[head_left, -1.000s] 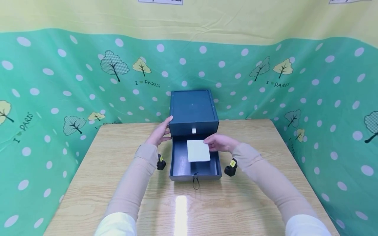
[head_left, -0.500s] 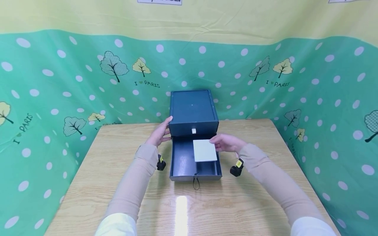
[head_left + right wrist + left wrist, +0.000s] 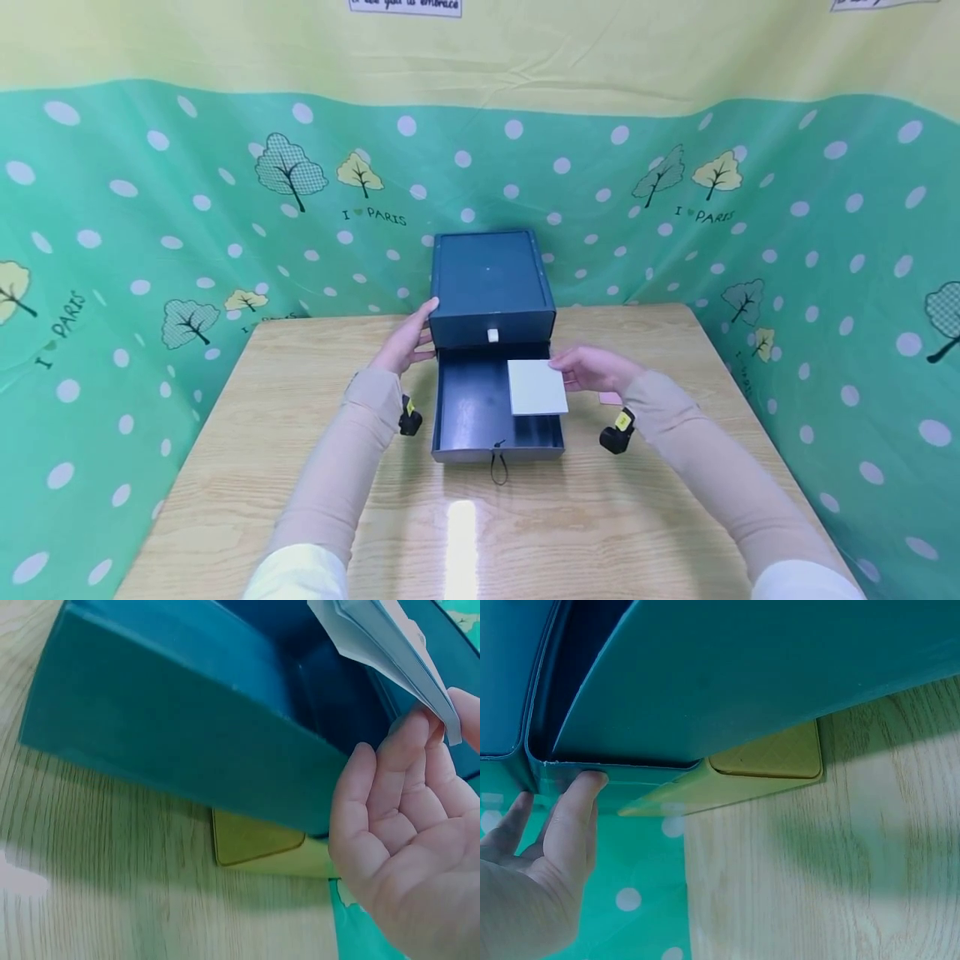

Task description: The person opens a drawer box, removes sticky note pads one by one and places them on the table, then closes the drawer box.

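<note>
A blue drawer box (image 3: pixel 489 279) stands at the back of the table, its lower drawer (image 3: pixel 468 408) pulled out, with a black cord loop (image 3: pixel 498 468) at its front. My left hand (image 3: pixel 407 340) touches the box's left side; in the left wrist view its fingers (image 3: pixel 570 825) lie fairly straight against the wall. My right hand (image 3: pixel 592 368) pinches a square white notepad (image 3: pixel 537 387) by its right edge, over the right part of the drawer. Several sheets of the notepad (image 3: pixel 390 645) fan slightly in the right wrist view, between thumb and fingers.
A pink square (image 3: pixel 610 398) lies on the wooden table (image 3: pixel 300 467), partly under my right wrist. A yellow block (image 3: pixel 776 754) shows beneath the drawer in the left wrist view. A white tab (image 3: pixel 492 335) marks the upper drawer. A green dotted curtain (image 3: pixel 615 208) hangs behind.
My right hand has carried the notepad rightward, from the middle of the drawer to its right side. The pink square has come into sight. My left hand stays at the box.
</note>
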`<state>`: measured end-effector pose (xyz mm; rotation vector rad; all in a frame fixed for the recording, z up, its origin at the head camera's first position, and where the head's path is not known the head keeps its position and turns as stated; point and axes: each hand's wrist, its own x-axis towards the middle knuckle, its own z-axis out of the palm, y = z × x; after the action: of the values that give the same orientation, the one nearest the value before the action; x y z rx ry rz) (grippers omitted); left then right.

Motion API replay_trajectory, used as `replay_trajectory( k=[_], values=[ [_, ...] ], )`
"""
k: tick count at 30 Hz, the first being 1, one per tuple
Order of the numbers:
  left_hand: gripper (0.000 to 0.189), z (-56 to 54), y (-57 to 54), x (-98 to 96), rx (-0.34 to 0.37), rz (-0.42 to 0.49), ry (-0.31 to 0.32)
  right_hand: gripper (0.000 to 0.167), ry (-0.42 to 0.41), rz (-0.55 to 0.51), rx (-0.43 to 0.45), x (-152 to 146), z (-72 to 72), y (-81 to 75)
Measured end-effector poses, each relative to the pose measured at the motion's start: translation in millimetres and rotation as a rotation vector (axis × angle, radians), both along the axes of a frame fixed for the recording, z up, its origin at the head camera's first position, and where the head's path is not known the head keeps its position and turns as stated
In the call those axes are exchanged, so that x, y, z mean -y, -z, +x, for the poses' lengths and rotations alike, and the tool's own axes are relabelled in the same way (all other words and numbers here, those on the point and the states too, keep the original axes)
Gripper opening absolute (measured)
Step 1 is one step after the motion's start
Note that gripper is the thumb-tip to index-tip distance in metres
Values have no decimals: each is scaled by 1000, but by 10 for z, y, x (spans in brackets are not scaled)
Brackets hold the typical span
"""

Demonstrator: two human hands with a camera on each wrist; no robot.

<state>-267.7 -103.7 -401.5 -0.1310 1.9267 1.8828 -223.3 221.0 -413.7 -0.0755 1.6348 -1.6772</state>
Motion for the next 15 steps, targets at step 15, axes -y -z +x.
replay_trajectory(
  k=[15],
  values=[
    [83,-51,112,8,-26,-22,-20,29,-24,-16,-22,-342,70,63]
  ],
)
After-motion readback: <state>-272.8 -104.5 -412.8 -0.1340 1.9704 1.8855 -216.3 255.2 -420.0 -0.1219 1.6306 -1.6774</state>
